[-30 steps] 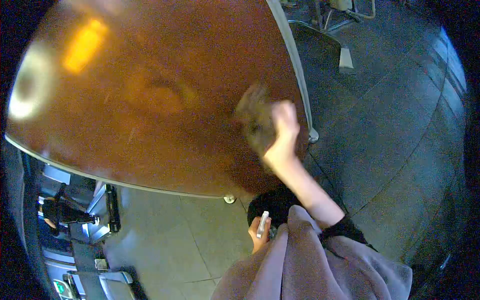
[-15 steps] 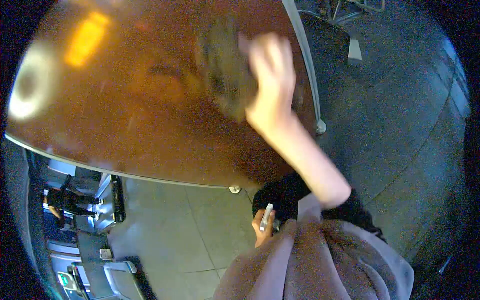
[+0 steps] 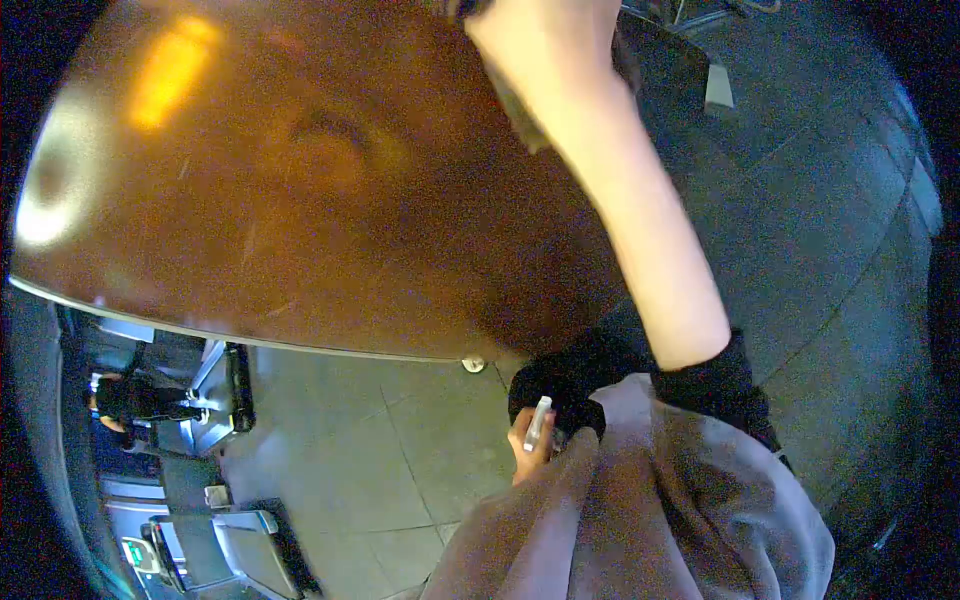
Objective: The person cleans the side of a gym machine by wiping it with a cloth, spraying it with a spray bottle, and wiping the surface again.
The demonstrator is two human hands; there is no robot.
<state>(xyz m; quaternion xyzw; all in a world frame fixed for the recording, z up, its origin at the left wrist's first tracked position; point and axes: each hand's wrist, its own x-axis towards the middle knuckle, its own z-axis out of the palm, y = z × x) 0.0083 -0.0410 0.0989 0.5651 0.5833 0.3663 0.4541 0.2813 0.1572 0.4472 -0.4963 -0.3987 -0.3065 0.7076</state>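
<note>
My right hand reaches to the top edge of the view, over a large glossy brown panel with a pale rim. Its fingers are partly cut off by the frame and blurred. Beneath the hand and wrist a dark grey cloth shows against the panel. Low by my body, my left hand is closed round what looks like a small spray bottle with a white top. The bottle's lower part is mostly hidden by the hand and clothing.
A grey tiled floor lies around the panel. A caster shows at the panel's lower edge. At the left, a person in dark clothes is on a treadmill, with another machine nearby. A pale block stands at upper right.
My right hand has swept up and slightly right across the panel to the top of the view, with the dark cloth. My left hand has hardly moved.
</note>
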